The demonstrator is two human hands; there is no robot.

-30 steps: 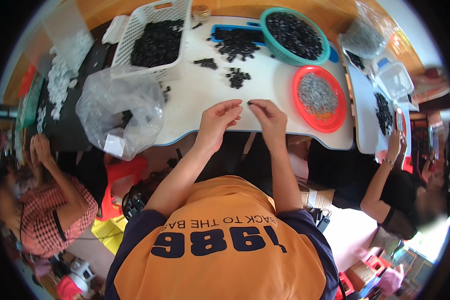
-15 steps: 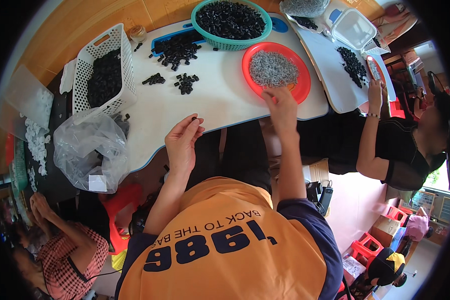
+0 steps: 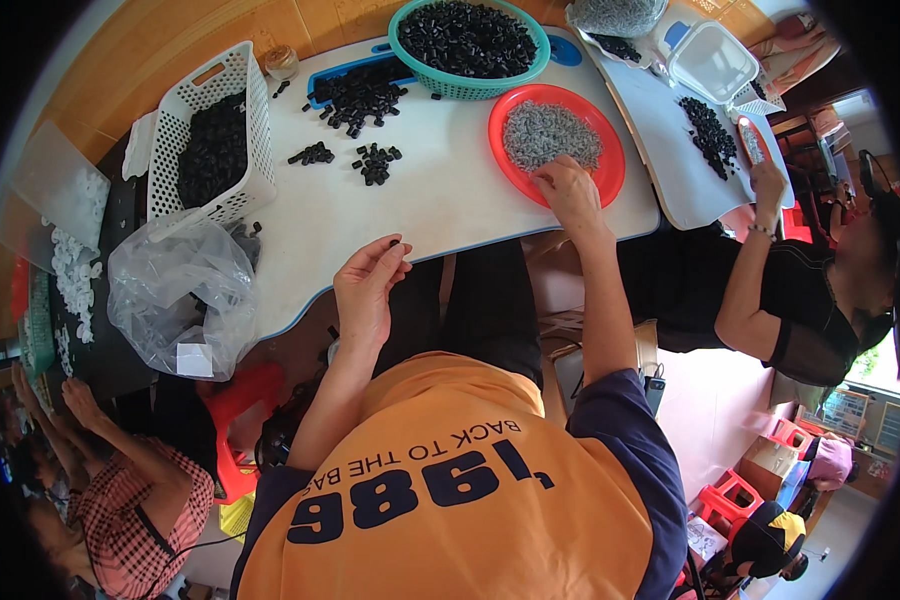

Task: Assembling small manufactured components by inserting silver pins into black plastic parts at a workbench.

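Note:
My left hand (image 3: 368, 292) is closed in a pinch near the table's front edge. Between thumb and forefinger it grips a small black piece (image 3: 395, 241), of which only the tip shows. My right hand (image 3: 575, 198) reaches over the near side of a round red plate (image 3: 500, 158). Its fingertips are pressed together at the edge of a heap of tiny grey metal parts (image 3: 550, 135); whether they hold one is hidden. On the white table (image 3: 300, 220), left of the plate, lie two small clusters of short black cylinders (image 3: 376, 165) and a larger heap around a blue tray (image 3: 320, 76).
A green basket (image 3: 425, 80) of black pieces stands behind the plate. To the left are a white perforated basket (image 3: 260, 150) and a clear plastic bag (image 3: 175, 290). Co-workers sit on both sides; the one at right works at an adjoining table (image 3: 670, 180).
My right hand has moved slightly down and its fingertips now meet the grey heap. My left hand stays nearly still with the black piece. The right-hand co-worker's hand has shifted.

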